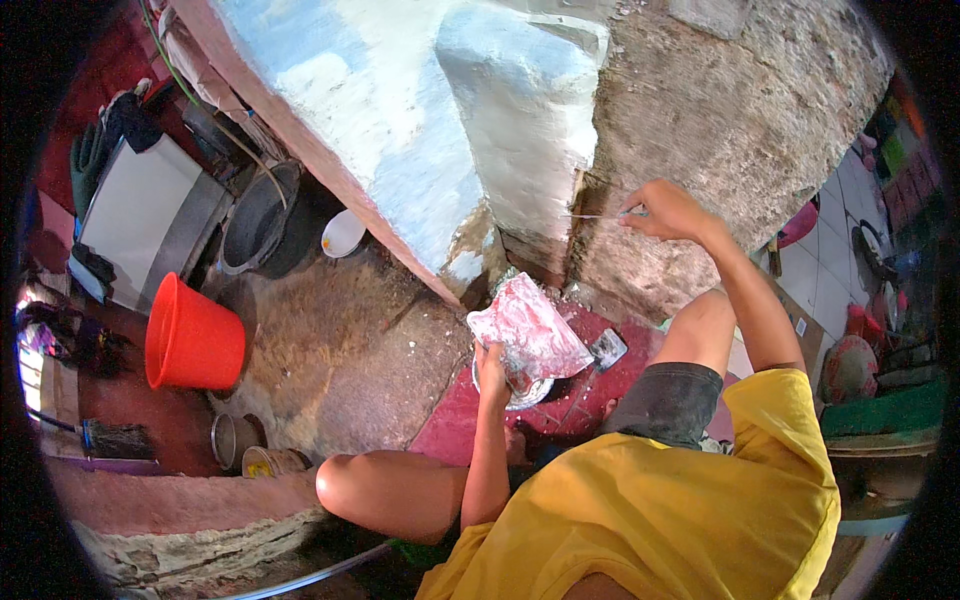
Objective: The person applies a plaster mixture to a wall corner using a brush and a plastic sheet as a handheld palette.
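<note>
My right hand [665, 210] pinches a putty knife [595, 215], seen edge-on as a thin grey line. Its tip meets the lower edge of the smooth white plaster [525, 140], where that borders rough bare cement [690, 130]. Lower and to the left, my left hand [490, 372] grips the near left edge of a pinkish board [535, 330] smeared with white paste. Under this tilted board a white bowl [532, 398] shows only in part. A small whitish flat object [608, 347] lies on the red floor just right of the board.
At the left stand an orange-red bucket [195, 332], a black tub [258, 225] and a grey-white panel [150, 220]. A white dish [343, 233] lies by the wall base. Two small pails [238, 440] sit at the lower left. Kitchen items crowd white tiles [825, 255] at right.
</note>
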{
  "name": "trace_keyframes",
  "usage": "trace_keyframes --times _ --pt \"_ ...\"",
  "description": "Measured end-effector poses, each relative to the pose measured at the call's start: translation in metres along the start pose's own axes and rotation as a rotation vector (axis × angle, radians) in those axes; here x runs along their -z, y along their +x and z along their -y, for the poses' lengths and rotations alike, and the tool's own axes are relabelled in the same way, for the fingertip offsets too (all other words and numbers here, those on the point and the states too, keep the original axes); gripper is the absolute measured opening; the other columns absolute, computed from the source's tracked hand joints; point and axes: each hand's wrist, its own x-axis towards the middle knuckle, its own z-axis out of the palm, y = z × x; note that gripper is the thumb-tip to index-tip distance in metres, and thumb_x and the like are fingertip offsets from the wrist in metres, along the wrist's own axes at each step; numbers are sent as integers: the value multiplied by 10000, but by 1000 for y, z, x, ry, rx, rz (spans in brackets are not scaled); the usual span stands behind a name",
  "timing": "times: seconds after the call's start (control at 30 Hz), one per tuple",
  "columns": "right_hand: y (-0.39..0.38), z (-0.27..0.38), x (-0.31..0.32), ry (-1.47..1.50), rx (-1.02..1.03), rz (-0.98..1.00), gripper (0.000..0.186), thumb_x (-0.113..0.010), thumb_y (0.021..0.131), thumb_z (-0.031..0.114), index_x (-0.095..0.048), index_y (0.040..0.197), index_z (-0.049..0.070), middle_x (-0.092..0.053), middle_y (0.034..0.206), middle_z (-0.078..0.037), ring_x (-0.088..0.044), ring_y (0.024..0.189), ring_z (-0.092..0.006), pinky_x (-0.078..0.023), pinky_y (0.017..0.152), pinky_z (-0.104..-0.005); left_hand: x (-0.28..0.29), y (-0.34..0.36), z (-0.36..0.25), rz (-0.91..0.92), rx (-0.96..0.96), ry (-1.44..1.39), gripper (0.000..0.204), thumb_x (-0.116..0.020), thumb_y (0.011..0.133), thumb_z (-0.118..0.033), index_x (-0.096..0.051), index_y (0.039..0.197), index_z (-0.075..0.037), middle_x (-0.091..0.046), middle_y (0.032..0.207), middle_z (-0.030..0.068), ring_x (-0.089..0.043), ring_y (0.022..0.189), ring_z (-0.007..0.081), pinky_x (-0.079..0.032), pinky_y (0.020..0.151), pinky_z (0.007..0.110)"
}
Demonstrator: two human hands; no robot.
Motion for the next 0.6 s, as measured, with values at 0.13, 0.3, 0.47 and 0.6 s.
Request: trace_keyframes --times 0.13,0.3,0.47,0.6 --pt "12 12 17 -1 48 90 216 -629 751 244 -664 830 46 -596 595 -150 -593 518 -258 -470 581 -365 -4 -6 -8 -42 68 6 479 -444 806 -75 -320 1268 -57 -508 1076 88 -519 911 195 -447 778 333" --pt "37 42 42 -77 -30 216 218 -614 777 194 -631 736 -19 -563 496 -113 -563 390 -185 -464 447 -317 -4 -5 -1 7 82 21 497 -463 796 -123 -322 1269 -66 -487 1089 84 -498 941 204 -430 803 347" --pt "53 69 60 -165 -80 287 327 -660 724 226 -583 656 -85 -589 542 -158 -598 462 -252 -494 484 -350 -2 -3 -1 56 30 77 512 -481 780 -149 -329 1262 -64 -477 1084 78 -484 942 200 -411 813 333" --pt "56 77 66 -148 -94 291 339 -608 788 191 -542 554 -46 -540 453 -95 -558 386 -175 -450 397 -308 1 -2 -3 49 54 105 512 -477 780 -144 -329 1263 -59 -470 1103 81 -478 951 199 -402 822 330"
